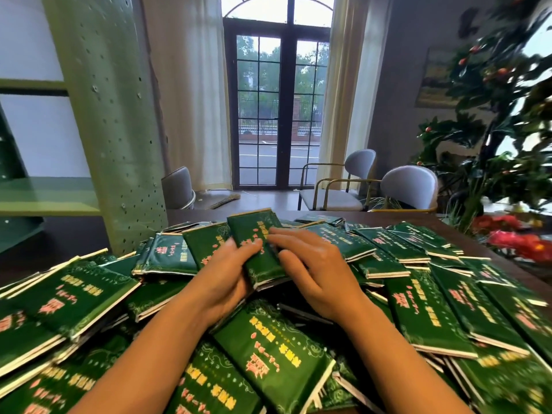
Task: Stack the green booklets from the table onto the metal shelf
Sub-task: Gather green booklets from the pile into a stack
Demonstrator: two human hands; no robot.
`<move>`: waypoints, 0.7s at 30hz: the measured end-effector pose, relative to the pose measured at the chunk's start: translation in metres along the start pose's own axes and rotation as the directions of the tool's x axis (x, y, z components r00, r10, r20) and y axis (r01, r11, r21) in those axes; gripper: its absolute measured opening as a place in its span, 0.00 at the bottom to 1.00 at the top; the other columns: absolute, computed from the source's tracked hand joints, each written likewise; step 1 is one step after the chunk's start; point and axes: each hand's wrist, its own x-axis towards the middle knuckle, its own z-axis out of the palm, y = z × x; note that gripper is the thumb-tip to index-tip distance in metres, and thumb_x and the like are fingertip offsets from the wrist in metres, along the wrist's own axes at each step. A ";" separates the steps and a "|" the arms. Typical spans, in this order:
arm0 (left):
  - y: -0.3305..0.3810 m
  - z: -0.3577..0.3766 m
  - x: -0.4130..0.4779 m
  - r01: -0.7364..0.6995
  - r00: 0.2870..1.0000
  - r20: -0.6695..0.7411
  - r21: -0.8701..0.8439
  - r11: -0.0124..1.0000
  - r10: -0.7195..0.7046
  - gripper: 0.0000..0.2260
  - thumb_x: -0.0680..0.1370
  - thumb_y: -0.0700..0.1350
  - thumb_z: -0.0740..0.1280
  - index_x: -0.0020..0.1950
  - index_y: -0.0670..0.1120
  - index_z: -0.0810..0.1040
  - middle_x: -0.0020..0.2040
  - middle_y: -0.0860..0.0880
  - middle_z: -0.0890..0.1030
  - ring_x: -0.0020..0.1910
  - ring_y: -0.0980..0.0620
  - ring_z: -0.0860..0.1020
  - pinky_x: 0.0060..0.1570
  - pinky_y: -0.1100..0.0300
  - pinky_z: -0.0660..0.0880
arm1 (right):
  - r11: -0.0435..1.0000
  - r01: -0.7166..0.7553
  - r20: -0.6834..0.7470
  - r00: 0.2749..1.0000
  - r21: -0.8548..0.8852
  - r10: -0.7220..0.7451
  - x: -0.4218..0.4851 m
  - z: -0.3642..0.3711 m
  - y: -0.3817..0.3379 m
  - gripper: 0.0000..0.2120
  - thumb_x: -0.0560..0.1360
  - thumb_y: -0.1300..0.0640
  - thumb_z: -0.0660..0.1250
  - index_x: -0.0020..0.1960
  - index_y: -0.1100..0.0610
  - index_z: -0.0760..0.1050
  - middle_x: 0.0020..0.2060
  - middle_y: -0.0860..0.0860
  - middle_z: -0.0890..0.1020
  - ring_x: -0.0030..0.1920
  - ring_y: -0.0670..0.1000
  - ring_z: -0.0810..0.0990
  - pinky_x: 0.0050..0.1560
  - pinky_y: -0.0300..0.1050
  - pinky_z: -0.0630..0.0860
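Booklets (270, 351) heaped on the table (466, 227); shelf (50, 195) left, chairs (406, 186) behind.

Green booklets (268, 354) lie heaped on the table (418, 218): several dozen, too overlapped for an exact count. Two hands are over the table, the left hand (227, 273) and the right hand (313, 270). Beyond the table are three grey chairs (409, 186), two curtains (191, 100), one double glass door (277, 109) and one framed picture (436, 79). One green metal shelf (113, 130) stands left of the table, and one artificial tree (501, 115) right of it.

dark table (466, 227), heaped green booklets (424, 318)
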 end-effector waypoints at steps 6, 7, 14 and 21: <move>0.006 -0.003 0.003 -0.011 0.998 -0.069 -0.012 1.000 0.010 0.14 0.80 0.35 0.57 0.65 0.36 0.70 0.49 0.37 0.83 0.43 0.44 0.84 0.39 0.49 0.82 | 0.793 -0.372 -0.016 0.909 -0.483 0.416 0.002 -0.023 0.020 0.23 0.79 0.43 0.52 0.69 0.51 0.69 0.70 0.51 0.70 0.70 0.55 0.64 0.68 0.52 0.61; 0.007 -0.003 0.002 -0.013 0.997 -0.071 -0.023 1.000 0.012 0.13 0.81 0.35 0.57 0.65 0.36 0.70 0.50 0.36 0.82 0.43 0.44 0.84 0.41 0.48 0.82 | 0.728 -0.406 0.035 0.861 -0.553 0.507 0.000 -0.026 0.024 0.24 0.79 0.42 0.53 0.73 0.49 0.64 0.73 0.51 0.65 0.73 0.56 0.59 0.70 0.52 0.57; 0.007 -0.003 0.004 -0.064 0.985 -0.161 0.033 0.997 0.069 0.10 0.81 0.35 0.58 0.62 0.39 0.72 0.52 0.38 0.81 0.49 0.45 0.81 0.46 0.50 0.80 | 0.595 -0.444 0.145 0.707 -0.670 0.692 -0.004 -0.025 0.028 0.34 0.75 0.31 0.51 0.74 0.48 0.58 0.72 0.53 0.65 0.71 0.58 0.63 0.69 0.56 0.58; 0.008 -0.001 0.003 -0.041 0.984 -0.169 0.029 0.999 0.045 0.08 0.80 0.34 0.58 0.59 0.38 0.71 0.51 0.37 0.81 0.47 0.45 0.81 0.42 0.53 0.81 | 0.666 -0.433 0.160 0.754 -0.607 0.637 -0.003 -0.022 0.027 0.26 0.77 0.34 0.52 0.73 0.40 0.60 0.71 0.50 0.67 0.69 0.57 0.65 0.66 0.53 0.62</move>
